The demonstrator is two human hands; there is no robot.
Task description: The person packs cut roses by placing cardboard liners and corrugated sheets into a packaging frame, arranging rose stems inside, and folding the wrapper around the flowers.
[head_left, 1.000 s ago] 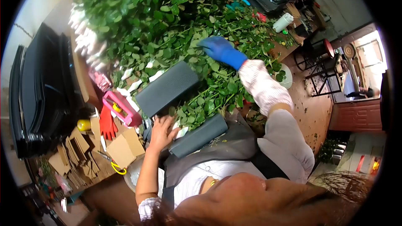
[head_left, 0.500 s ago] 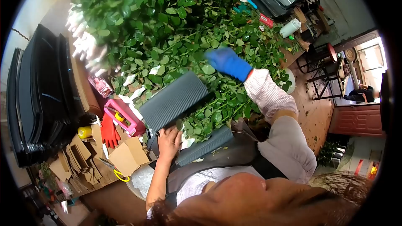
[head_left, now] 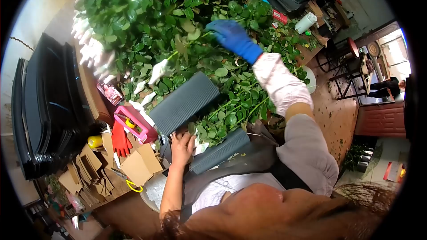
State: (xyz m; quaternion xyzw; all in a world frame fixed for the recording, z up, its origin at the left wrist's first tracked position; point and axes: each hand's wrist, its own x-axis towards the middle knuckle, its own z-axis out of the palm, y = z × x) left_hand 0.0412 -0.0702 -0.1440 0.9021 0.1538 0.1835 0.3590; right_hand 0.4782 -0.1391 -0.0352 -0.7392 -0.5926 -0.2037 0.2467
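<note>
My right hand [head_left: 231, 38], in a blue glove, is closed on the stem of a white-netted rose [head_left: 159, 71] above the heap of leafy stems [head_left: 155, 22]. The rose's bud points down to the left. My left hand [head_left: 181, 149] is bare, its fingers curled at the lower edge of a grey ribbed sheet [head_left: 184, 102]; the fingertips are partly hidden. A second ribbed piece [head_left: 221, 151] lies nearer my body, with leafy stems [head_left: 227, 118] between the two.
A pink tape dispenser [head_left: 138, 124], red glove [head_left: 120, 138], cardboard pieces [head_left: 141, 165] and yellow-handled scissors [head_left: 133, 186] lie at left. Black sheets [head_left: 49, 106] stand farther left. A white bottle [head_left: 306, 23] is at back right. A person [head_left: 387, 89] is far right.
My right hand has moved up and slightly left, and a rose stem now shows in it, its netted bud raised over the leaves. My left hand stays by the ribbed sheet.
</note>
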